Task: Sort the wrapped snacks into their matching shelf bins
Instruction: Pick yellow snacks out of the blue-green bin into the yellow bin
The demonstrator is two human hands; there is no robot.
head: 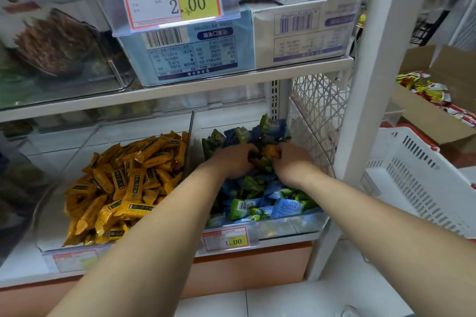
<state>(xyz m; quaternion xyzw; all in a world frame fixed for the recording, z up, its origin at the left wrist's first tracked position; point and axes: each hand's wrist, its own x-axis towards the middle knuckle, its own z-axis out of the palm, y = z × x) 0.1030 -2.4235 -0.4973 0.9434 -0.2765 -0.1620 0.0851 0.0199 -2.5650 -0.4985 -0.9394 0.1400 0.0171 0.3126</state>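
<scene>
Looks partway done, with left hand (pixel 235 161) and right hand (pixel 295 159) fingers curled round stray yellow bars (pixel 269 153) amid blue-green packs (pixel 257 203), yellow bin (pixel 50 216) alongside.

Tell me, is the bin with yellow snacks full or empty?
Mostly full: yellow snack bars lie heaped across the left clear bin; its back corner is bare.

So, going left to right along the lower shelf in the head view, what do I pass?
Yellow-wrapped snacks → left hand → right hand → white lattice panel → white upright post → white basket.
</scene>
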